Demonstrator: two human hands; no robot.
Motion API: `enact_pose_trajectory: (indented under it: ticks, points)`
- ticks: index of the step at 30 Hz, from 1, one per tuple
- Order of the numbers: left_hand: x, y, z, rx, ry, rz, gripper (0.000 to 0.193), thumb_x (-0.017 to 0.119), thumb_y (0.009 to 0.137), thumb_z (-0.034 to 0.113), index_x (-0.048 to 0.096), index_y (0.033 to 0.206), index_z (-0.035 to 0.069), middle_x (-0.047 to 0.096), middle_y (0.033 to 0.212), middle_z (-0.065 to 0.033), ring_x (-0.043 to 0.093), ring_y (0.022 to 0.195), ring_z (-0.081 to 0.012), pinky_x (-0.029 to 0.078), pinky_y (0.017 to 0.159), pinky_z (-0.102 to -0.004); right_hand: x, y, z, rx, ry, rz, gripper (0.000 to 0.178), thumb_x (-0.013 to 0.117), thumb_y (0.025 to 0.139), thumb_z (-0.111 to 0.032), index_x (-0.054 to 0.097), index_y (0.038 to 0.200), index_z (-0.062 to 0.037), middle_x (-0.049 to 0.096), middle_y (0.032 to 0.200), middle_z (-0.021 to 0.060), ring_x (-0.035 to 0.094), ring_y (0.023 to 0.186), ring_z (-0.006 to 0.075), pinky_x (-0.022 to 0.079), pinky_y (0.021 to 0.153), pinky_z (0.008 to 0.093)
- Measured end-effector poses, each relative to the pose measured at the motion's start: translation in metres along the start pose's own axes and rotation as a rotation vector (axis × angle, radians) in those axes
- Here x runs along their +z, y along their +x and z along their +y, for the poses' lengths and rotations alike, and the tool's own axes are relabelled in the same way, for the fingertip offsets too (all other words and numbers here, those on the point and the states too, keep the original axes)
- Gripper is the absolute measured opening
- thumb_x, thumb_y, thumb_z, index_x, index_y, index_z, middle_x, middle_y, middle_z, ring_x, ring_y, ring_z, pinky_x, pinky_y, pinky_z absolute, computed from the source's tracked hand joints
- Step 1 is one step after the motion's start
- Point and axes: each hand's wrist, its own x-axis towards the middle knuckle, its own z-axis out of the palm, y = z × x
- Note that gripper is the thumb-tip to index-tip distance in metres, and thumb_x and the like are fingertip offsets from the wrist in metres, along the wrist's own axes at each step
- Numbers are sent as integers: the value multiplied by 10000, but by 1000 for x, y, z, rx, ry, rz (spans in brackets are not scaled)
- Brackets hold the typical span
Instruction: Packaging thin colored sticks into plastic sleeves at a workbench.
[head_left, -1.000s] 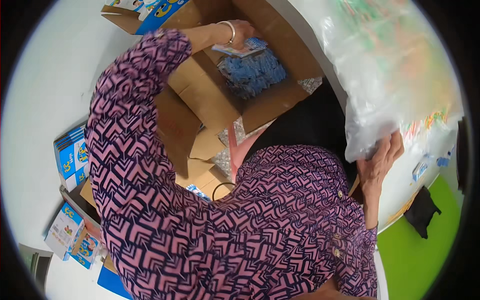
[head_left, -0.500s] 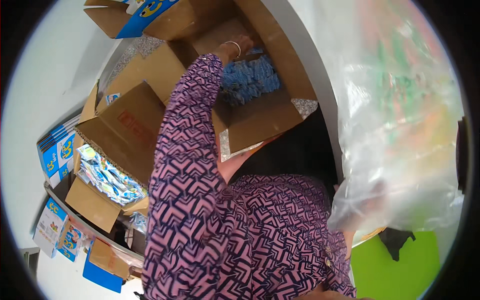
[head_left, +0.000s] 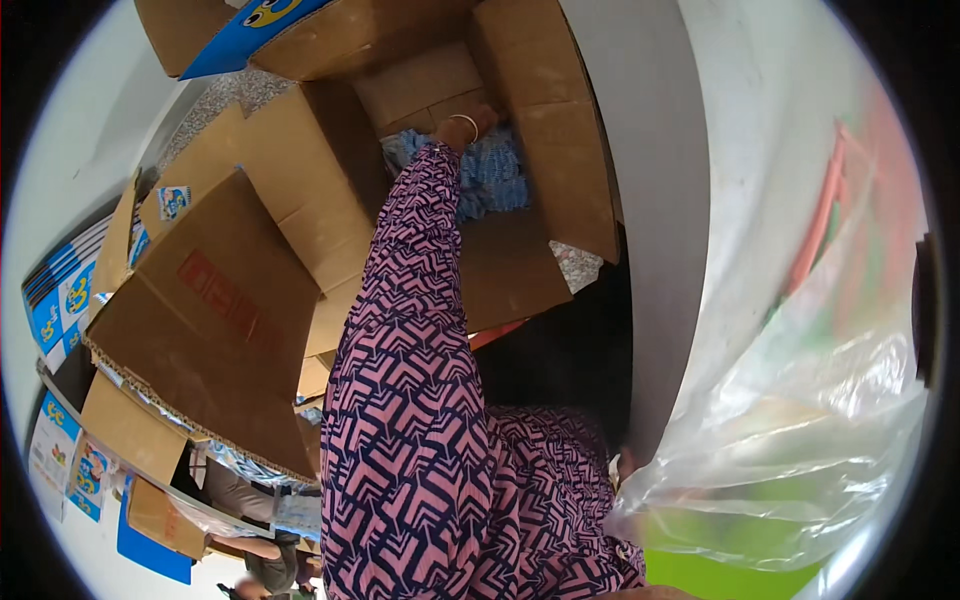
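Note:
My left hand (head_left: 480,121), with a light bangle on the wrist, reaches down into an open cardboard box (head_left: 505,262). It lies over blue-striped small packets (head_left: 493,180) heaped on the box's bottom; its fingertips are hidden, so I cannot tell if they grip any. At the lower right, only a small part of my right hand (head_left: 626,464) shows, at the edge of a large clear plastic bag (head_left: 760,500). The bag's edge is drawn in toward this hand, which appears closed on it. Blurred red and green shapes show through the bag.
Left of my arm stands another open carton (head_left: 215,310) with packets under its flap. Flattened blue-and-white boxes (head_left: 65,290) lean farther left. Another person's forearm (head_left: 245,546) shows at lower left. A pale curved panel (head_left: 655,250) rises right of the box.
The view has shifted, and the box sits slightly further left. My left hand is lower over the packets. The plastic bag has swung down and right, uncovering the pale panel.

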Motion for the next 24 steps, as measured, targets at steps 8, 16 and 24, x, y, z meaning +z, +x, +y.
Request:
enact_pose_trajectory:
  ticks: [8, 16, 24]
  points:
    - [10, 13, 23, -271, -366, -48, 479, 420, 867, 16, 365, 1338, 82, 593, 1112, -217, 589, 1000, -366, 491, 831, -450, 0, 19, -4, -55, -40, 36, 705, 672, 697, -382, 443, 1257, -21, 466, 1237, 225, 432, 1152, 385, 360, 909, 499]
    - [-22, -18, 32, -471, -566, 85, 554, 488, 843, 53, 323, 1366, 130, 525, 1201, -229, 526, 1098, -387, 458, 889, -484, 3, 21, -6, -147, -51, 62, 699, 675, 696, -372, 440, 1257, -26, 459, 1239, 227, 429, 1154, 386, 361, 911, 502]
    - [-41, -26, 47, -492, -393, 38, 527, 563, 840, 99, 401, 1325, 225, 391, 1358, -200, 447, 1193, -396, 418, 902, -579, 7, 18, -2, -205, -55, 86, 694, 678, 695, -361, 438, 1256, -32, 452, 1242, 229, 426, 1155, 387, 361, 912, 504]
